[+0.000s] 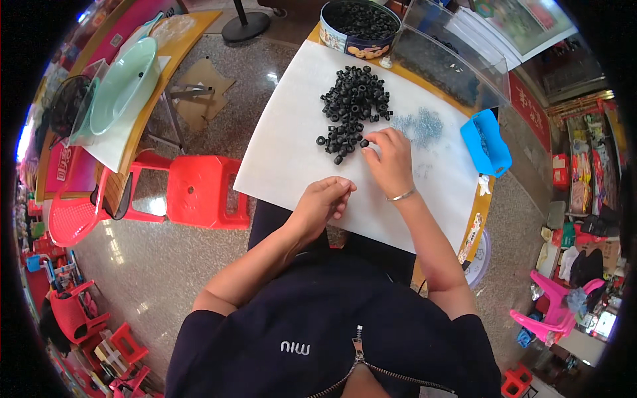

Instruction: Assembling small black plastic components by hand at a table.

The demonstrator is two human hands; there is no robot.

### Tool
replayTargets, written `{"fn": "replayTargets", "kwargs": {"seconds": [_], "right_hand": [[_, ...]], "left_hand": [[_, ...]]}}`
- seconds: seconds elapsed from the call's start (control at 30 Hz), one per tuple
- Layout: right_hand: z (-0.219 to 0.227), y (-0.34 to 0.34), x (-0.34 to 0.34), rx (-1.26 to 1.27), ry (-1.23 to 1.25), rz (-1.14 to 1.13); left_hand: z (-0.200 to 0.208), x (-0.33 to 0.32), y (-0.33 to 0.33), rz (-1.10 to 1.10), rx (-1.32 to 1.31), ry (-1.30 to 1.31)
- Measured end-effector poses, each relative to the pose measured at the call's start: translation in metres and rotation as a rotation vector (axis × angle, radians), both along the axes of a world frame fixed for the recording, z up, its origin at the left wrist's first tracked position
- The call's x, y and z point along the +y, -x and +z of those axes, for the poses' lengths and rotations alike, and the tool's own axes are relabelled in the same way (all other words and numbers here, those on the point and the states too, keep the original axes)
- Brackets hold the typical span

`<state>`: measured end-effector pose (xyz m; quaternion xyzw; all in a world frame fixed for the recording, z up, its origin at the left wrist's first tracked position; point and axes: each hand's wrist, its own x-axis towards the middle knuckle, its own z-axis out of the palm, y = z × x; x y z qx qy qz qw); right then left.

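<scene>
A heap of small black ring-shaped parts [356, 93] lies on the white board [279, 142], with a few strays at its near end. There my right hand [391, 159], a bracelet on its wrist, pinches one small black part [364, 143] between thumb and fingertips. Closer to my body, my left hand [323, 202] is closed, thumb against the curled fingers; whatever they hold is too small or hidden to name. Right of the heap are scattered tiny clear-bluish pieces [423, 126]. A blue plastic scoop-like bin [474, 140] with similar small pieces inside stands at the board's right edge.
Behind the heap stand a round tin [333, 38] full of black parts and a clear plastic box [491, 64] with more dark parts. A red stool [199, 192] is left of the table. Farther left, another table [174, 53] bears a pale green basin [147, 79].
</scene>
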<state>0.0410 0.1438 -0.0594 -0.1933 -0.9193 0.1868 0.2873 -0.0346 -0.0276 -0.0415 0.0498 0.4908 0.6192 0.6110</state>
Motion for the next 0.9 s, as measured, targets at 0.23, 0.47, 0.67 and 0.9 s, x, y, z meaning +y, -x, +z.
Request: {"fn": "replayTargets", "kwargs": {"seconds": [0.23,0.47,0.67,0.9], "right_hand": [[0.018,-0.027,-0.031,0.16,0.203,-0.038],[0.025,-0.04,-0.048,0.188,0.068,-0.033],[0.029,-0.051,-0.057,0.284,0.491,-0.019],[0.03,-0.062,-0.06,0.307,0.581,-0.01]], "left_hand": [[-0.002,0.018,-0.005,0.112,-0.019,-0.103],[-0.012,0.031,-0.013,0.114,-0.041,-0.193],[-0.013,0.026,-0.012,0.088,0.088,-0.267],[-0.01,0.02,-0.017,0.024,0.298,-0.292]]}}
